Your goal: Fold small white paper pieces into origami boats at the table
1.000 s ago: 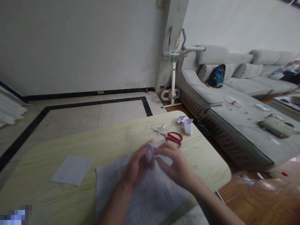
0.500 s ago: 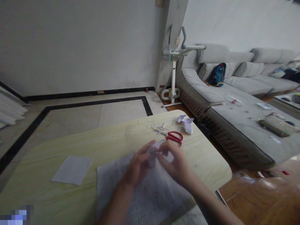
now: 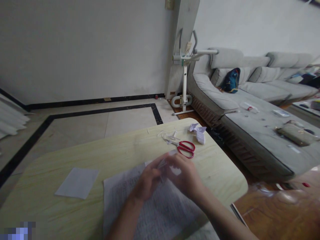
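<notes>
Both hands meet over a large printed sheet (image 3: 120,200) on the table. Between them is a small folded piece of white paper (image 3: 162,166), mostly covered by fingers. My left hand (image 3: 150,176) is closed on its left side, thumb pressed in. Curled over the paper from the right is my right hand (image 3: 183,170), its fingertips against it. Just beyond the hands lie red-handled scissors (image 3: 186,149), blades pointing left among thin white scraps (image 3: 172,136). Away to the left, a white paper square (image 3: 78,182) lies flat.
Folded paper pieces (image 3: 200,133) sit near the far right corner of the pale wooden table (image 3: 112,153). A grey sofa (image 3: 262,133) with a blue bag (image 3: 232,80) stands to the right. Exercise equipment (image 3: 185,76) stands by the wall.
My hands have drawn closer together around the folded paper, and my right fingers have curled over it more, hiding more of it. The scissors and paper square stay put.
</notes>
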Tool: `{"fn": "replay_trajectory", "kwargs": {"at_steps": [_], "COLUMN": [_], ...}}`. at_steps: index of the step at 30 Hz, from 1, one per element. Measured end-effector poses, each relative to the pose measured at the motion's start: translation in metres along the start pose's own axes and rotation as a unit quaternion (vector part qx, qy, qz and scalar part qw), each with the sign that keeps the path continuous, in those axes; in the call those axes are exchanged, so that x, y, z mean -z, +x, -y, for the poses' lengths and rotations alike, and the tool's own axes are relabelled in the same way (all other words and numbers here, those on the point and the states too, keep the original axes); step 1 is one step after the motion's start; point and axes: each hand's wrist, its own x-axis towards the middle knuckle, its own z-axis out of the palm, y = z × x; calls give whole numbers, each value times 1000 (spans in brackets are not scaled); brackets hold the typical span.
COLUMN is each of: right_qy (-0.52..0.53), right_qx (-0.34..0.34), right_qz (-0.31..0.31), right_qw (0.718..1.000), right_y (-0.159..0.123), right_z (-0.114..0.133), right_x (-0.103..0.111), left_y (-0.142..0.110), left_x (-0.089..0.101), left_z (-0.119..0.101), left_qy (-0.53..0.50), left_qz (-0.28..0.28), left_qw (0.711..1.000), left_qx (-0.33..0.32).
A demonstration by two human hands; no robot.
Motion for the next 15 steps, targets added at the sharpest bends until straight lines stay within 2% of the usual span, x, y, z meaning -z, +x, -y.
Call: {"fn": "replay_trajectory", "kwargs": {"at_steps": [10, 15], "right_qy": [37, 57], "right_qx": [-21, -34], "right_qz": [21, 29], "right_qw": [999, 997], "right_y": [1, 3], "right_z": [0, 4], "right_x": [5, 6], "left_y": [-1, -1], "left_x": [-3, -4], "left_z": [-4, -6], "left_qy": [17, 9], "left_qz": [-29, -22], "left_qw": [999, 1000], "left_qx": [21, 12]}}
